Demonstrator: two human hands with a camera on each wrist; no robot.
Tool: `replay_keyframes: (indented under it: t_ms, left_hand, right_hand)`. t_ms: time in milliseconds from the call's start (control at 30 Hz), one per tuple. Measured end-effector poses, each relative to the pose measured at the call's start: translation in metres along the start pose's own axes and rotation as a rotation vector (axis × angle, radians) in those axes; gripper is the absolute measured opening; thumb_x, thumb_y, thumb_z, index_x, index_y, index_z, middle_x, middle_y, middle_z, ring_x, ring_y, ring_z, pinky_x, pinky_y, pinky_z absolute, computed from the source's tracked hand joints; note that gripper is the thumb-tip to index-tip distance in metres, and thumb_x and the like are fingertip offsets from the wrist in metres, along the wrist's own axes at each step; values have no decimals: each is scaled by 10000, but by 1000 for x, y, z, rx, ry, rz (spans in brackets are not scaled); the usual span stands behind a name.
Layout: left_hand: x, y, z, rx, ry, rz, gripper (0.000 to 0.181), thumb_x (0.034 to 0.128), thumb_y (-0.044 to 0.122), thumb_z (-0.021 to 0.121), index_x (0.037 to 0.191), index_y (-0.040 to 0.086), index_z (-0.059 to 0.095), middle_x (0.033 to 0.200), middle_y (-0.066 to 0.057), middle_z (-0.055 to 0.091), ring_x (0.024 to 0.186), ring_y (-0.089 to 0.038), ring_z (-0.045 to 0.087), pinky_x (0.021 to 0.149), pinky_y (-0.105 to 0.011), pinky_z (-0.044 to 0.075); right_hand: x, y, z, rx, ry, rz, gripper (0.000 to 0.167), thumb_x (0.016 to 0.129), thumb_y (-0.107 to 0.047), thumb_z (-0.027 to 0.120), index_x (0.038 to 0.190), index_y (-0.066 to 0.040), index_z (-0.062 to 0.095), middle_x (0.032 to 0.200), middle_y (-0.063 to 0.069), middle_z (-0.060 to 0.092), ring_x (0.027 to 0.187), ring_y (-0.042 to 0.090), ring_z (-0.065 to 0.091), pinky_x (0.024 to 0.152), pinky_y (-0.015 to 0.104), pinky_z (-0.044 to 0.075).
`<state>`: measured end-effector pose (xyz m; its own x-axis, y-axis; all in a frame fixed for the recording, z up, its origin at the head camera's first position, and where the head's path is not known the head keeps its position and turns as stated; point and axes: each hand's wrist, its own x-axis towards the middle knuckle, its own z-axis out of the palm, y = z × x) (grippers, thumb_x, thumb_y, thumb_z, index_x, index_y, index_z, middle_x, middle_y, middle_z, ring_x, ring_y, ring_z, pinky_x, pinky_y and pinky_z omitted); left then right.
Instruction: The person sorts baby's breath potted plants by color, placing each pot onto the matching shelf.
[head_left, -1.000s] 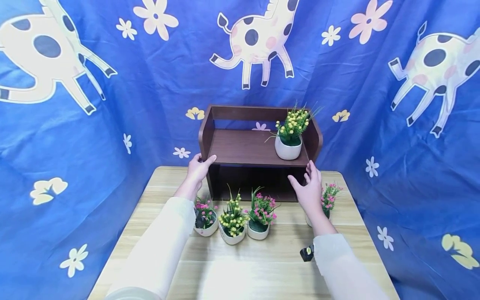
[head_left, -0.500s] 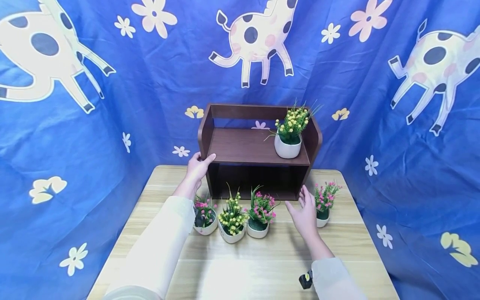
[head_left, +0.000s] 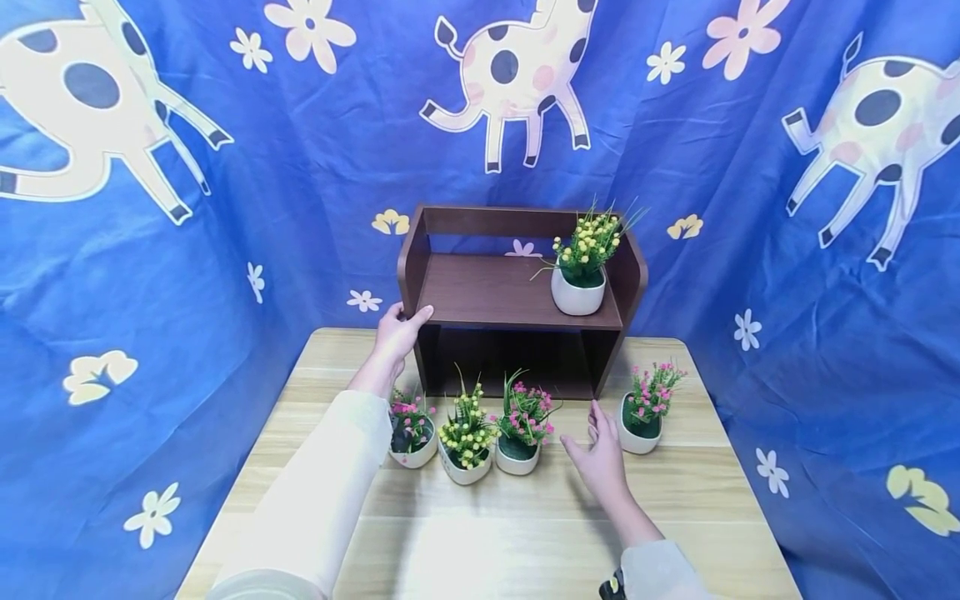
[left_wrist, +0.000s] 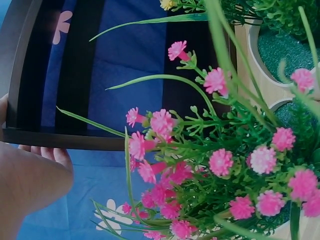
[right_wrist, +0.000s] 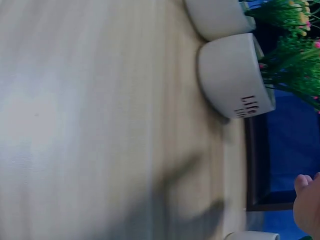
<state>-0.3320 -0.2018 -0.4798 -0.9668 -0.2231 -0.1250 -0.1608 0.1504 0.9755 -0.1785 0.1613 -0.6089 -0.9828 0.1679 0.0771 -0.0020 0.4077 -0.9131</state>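
Observation:
My left hand grips the left front corner of a dark brown two-tier shelf, its thumb on the upper board. In the left wrist view, that hand's fingers wrap the frame edge. My right hand hovers over the table in front of the shelf's lower right corner, fingers spread and holding nothing. On one side of it is a white pot with pink flowers; on the other, another pink-flowered pot. A white pot with yellow flowers stands at the right of the upper board.
Left of the nearer pink pot stand a yellow-flowered pot and one more pink-flowered pot, close under the left forearm. Everything rests on a light wooden table. Blue patterned curtains enclose the back and sides.
My right hand has come down from the right end of the upper board, toward me and slightly left, uncovering the right-hand pink pot. The left hand stays on the shelf.

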Motion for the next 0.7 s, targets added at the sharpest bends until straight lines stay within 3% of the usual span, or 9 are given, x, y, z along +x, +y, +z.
replay_keyframes:
  t_ms: [367, 700]
  left_hand:
    - [0, 0, 0, -10, -8, 4, 693, 1026, 389, 746, 1564, 37, 487, 1640, -214, 515, 1534, -349, 466, 1334, -480, 346]
    - [1, 0, -1, -1, -5, -6, 715, 1031, 395, 742, 1579, 27, 469, 1655, -216, 497, 1553, -346, 451, 1344, -466, 332]
  right_hand:
    - [-23, 26, 23, -7, -144, 63, 1050, 876, -100, 880, 1687, 46, 230, 1665, 325, 339, 1535, 526, 423, 1276, 533, 364]
    - [-31, 47, 43, -129, -191, 44, 1118, 835, -263, 942, 1689, 7, 274, 1641, 306, 399, 1484, 513, 494, 1275, 596, 384]
